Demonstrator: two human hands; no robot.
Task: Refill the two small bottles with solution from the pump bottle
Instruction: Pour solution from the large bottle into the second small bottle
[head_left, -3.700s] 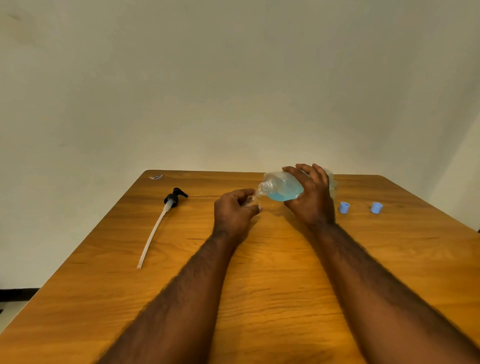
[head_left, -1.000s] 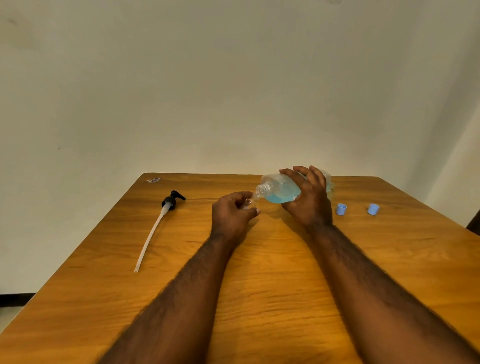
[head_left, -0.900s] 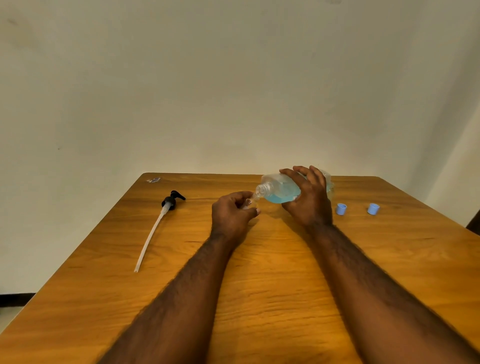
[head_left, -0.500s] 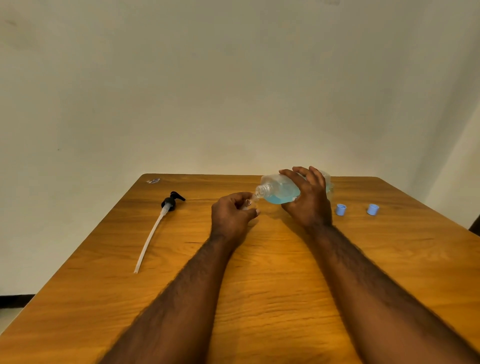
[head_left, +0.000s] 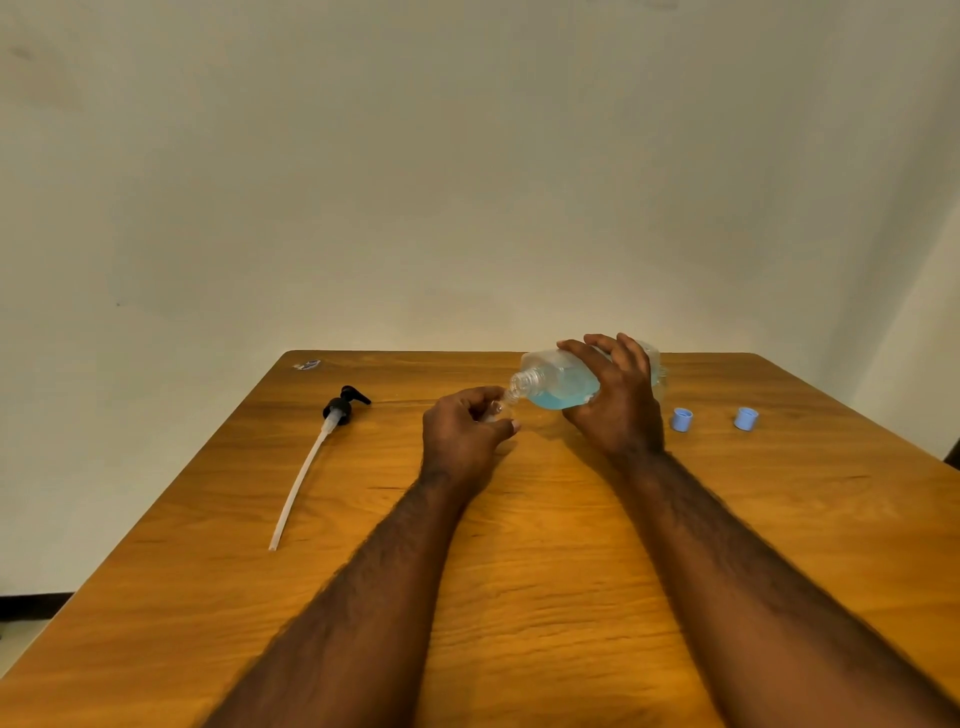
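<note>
A plain off-white wall (head_left: 467, 182) stands behind a wooden table (head_left: 519, 545) with a strong orange-brown grain. On it I count one black pump head (head_left: 344, 408) with a long white dip tube, lying flat on the left side, and two small light-blue plastic caps (head_left: 681, 419), the second cap (head_left: 746, 418) further right, both standing apart from each other. The right hand (head_left: 618, 405) grips one clear plastic pump bottle (head_left: 558, 379), a pool of blue liquid inside, fingers wrapped over its body, tipped so that its open threaded neck points down-left. The left hand (head_left: 460, 436) curls round one small clear bottle (head_left: 497, 408), mostly hidden, its mouth just under that neck. A tiny scrap (head_left: 307, 365) at the far left corner is too small to read.
</note>
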